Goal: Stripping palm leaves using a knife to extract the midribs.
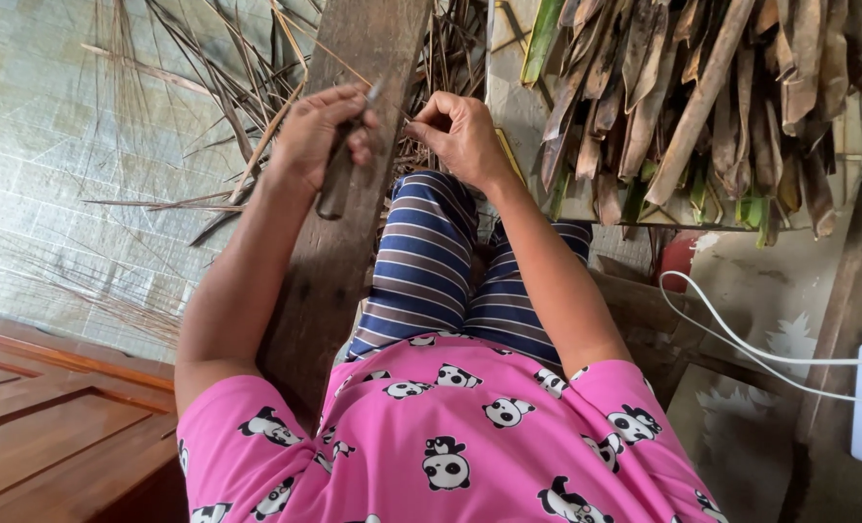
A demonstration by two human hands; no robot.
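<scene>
Left hand [317, 136] closed round the dark handle of a small knife [346, 160], blade tip poking up past the knuckles. Right hand [462, 134] pinched shut, thumb to forefinger, on a thin leaf midrib [404, 120] that runs across to the blade. Both hands held just above a long wooden plank [339, 242] slanting away from the lap.

Step in hand, by my reading: scraping or stripping the rib against the blade. The next stroke would call for steady tension from the right pinch and a shallow blade angle; the rib is thin and looks easy to nick.

Beyond the hands: loose dry leaf strips [228, 116] on the tiled floor [44, 174]. Right of the right hand, a stack of dried leaf sheaths [683, 107], close. Open room lies left; a white cable [741, 344] trails low right, well apart.
</scene>
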